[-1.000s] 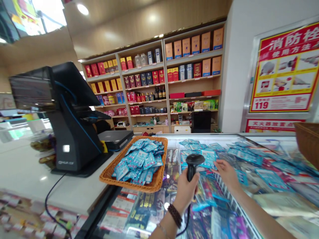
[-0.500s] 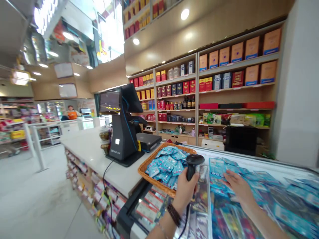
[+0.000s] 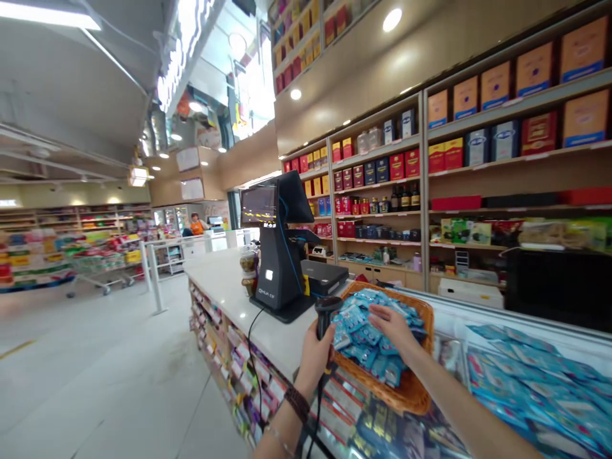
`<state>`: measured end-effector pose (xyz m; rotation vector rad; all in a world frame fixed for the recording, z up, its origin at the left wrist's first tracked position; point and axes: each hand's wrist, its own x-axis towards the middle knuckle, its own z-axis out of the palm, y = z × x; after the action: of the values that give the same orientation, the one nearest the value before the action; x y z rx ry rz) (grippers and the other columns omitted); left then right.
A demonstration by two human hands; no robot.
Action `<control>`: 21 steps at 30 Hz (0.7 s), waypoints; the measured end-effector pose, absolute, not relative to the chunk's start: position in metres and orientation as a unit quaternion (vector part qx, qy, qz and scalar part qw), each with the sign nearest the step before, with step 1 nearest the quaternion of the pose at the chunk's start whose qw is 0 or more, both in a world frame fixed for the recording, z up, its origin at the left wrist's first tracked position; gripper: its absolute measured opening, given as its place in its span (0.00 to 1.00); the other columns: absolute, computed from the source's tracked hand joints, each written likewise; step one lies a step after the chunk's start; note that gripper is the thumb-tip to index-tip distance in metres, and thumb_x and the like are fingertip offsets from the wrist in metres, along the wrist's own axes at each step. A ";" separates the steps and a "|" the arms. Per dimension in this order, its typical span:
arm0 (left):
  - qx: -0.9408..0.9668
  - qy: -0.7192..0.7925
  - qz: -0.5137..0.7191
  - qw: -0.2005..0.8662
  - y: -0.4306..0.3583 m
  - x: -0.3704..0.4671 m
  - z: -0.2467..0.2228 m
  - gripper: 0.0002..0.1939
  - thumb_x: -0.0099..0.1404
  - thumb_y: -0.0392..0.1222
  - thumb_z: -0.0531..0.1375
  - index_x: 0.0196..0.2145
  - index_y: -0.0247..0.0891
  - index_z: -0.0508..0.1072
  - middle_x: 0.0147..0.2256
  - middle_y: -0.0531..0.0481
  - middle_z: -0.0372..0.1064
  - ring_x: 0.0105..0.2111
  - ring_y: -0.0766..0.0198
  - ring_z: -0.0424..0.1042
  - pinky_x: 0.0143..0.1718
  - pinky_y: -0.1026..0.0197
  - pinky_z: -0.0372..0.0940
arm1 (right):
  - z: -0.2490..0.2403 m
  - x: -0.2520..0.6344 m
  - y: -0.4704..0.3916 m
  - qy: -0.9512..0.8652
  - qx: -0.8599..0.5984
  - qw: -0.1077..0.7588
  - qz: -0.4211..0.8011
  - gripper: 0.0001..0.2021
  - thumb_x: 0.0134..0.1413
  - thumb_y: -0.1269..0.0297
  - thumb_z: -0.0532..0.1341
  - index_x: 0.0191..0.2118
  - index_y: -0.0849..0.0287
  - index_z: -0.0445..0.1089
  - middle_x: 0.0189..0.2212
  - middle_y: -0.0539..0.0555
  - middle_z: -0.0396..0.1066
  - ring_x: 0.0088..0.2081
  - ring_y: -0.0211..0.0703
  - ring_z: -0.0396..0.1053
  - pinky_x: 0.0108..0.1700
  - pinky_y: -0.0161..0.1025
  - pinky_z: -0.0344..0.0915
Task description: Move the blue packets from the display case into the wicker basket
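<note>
My left hand (image 3: 313, 357) is wrapped round the grip of a black barcode scanner (image 3: 327, 310), held upright at the basket's left side with its cable hanging below. Blue packets (image 3: 363, 328) are heaped in an orange wicker basket (image 3: 406, 400) on the glass counter. My right hand (image 3: 393, 325) reaches over the heap from the right, fingers stretched out and near the upper packets; whether the fingertips touch them I cannot tell. More blue packets (image 3: 540, 376) lie spread over the glass to the right of the basket.
A black checkout terminal (image 3: 275, 261) stands on the white counter (image 3: 215, 274), with a dark box-shaped device (image 3: 325, 276) and stacked jars (image 3: 248, 271) beside it. Shelves behind carry boxes and bottles. At the far left, a person in orange (image 3: 196, 225) stands beyond a railing.
My view has swung left. My right hand has moved from the loose packets on the glass to above the basket. The scanner, still in my left hand, has shifted to the basket's left side.
</note>
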<state>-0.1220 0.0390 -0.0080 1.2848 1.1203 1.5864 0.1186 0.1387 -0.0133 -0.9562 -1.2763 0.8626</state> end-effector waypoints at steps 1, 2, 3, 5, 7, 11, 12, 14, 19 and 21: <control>0.506 0.442 0.625 0.397 0.038 -0.126 -0.009 0.35 0.64 0.76 0.82 0.37 0.46 0.72 0.18 0.63 0.64 0.16 0.66 0.63 0.20 0.65 0.55 | -0.013 0.121 0.137 -0.562 -0.420 0.621 0.350 0.18 0.37 0.46 0.83 0.35 0.46 0.86 0.42 0.62 0.94 0.53 0.76 0.94 0.61 0.73 0.90; 0.505 0.442 0.625 0.399 0.037 -0.127 -0.011 0.35 0.65 0.76 0.83 0.37 0.46 0.72 0.18 0.63 0.64 0.16 0.66 0.64 0.20 0.65 0.56 | -0.014 0.126 0.134 -0.569 -0.427 0.622 0.326 0.18 0.39 0.44 0.83 0.35 0.46 0.87 0.43 0.62 0.95 0.54 0.77 0.94 0.63 0.72 0.89; 0.503 0.443 0.625 0.400 0.036 -0.127 -0.011 0.35 0.65 0.76 0.83 0.38 0.47 0.72 0.18 0.63 0.64 0.16 0.66 0.65 0.20 0.65 0.56 | -0.015 0.134 0.130 -0.575 -0.436 0.622 0.304 0.17 0.40 0.42 0.82 0.34 0.45 0.88 0.43 0.62 0.95 0.53 0.76 0.94 0.63 0.71 0.89; 0.505 0.440 0.620 0.408 0.035 -0.122 -0.011 0.36 0.65 0.76 0.83 0.37 0.47 0.72 0.18 0.64 0.63 0.16 0.65 0.65 0.20 0.65 0.56 | -0.020 0.159 0.120 -0.575 -0.457 0.620 0.274 0.16 0.43 0.40 0.81 0.32 0.45 0.88 0.41 0.60 0.95 0.51 0.75 0.94 0.62 0.69 0.89; 0.517 0.426 0.613 0.419 0.032 -0.109 -0.010 0.38 0.63 0.80 0.82 0.35 0.47 0.71 0.18 0.63 0.63 0.16 0.65 0.65 0.20 0.64 0.57 | -0.026 0.194 0.106 -0.559 -0.484 0.624 0.251 0.16 0.44 0.40 0.80 0.31 0.44 0.87 0.38 0.60 0.95 0.48 0.73 0.93 0.61 0.68 0.89; 0.539 0.379 0.612 0.438 0.023 -0.065 -0.003 0.43 0.57 0.88 0.81 0.32 0.47 0.70 0.19 0.61 0.64 0.16 0.66 0.63 0.20 0.63 0.58 | -0.037 0.279 0.067 -0.513 -0.547 0.633 0.193 0.13 0.41 0.43 0.78 0.29 0.44 0.84 0.37 0.61 0.94 0.48 0.75 0.93 0.65 0.72 0.87; 0.545 0.366 0.609 0.446 0.020 -0.051 -0.002 0.43 0.57 0.89 0.80 0.31 0.47 0.70 0.19 0.61 0.64 0.17 0.67 0.62 0.21 0.63 0.58 | -0.038 0.301 0.055 -0.498 -0.564 0.635 0.175 0.13 0.41 0.44 0.77 0.29 0.44 0.83 0.37 0.61 0.94 0.48 0.76 0.93 0.65 0.74 0.86; 0.559 0.339 0.594 0.469 0.013 -0.021 -0.001 0.43 0.59 0.88 0.79 0.31 0.47 0.71 0.19 0.61 0.64 0.17 0.67 0.62 0.21 0.63 0.58 | -0.042 0.345 0.031 -0.464 -0.600 0.638 0.134 0.13 0.41 0.43 0.78 0.28 0.42 0.81 0.37 0.61 0.93 0.49 0.79 0.93 0.66 0.77 0.86; 0.582 0.291 0.545 0.528 -0.003 0.055 -0.007 0.42 0.58 0.87 0.79 0.32 0.47 0.69 0.20 0.61 0.64 0.16 0.69 0.59 0.20 0.64 0.55 | -0.049 0.450 -0.041 -0.416 -0.688 0.593 0.035 0.18 0.36 0.40 0.78 0.29 0.41 0.77 0.36 0.61 0.91 0.55 0.88 0.91 0.71 0.81 0.80; 0.597 0.278 0.513 0.551 -0.009 0.081 -0.010 0.41 0.59 0.84 0.81 0.33 0.47 0.69 0.20 0.61 0.65 0.17 0.68 0.61 0.20 0.65 0.55 | -0.053 0.484 -0.072 -0.411 -0.721 0.557 0.032 0.19 0.29 0.42 0.79 0.27 0.40 0.76 0.33 0.61 0.89 0.53 0.89 0.90 0.67 0.79 0.82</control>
<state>0.0808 -0.0089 -0.0104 1.4113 0.6582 1.2136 0.4841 -0.0715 -0.0530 -1.7009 -0.9694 0.0760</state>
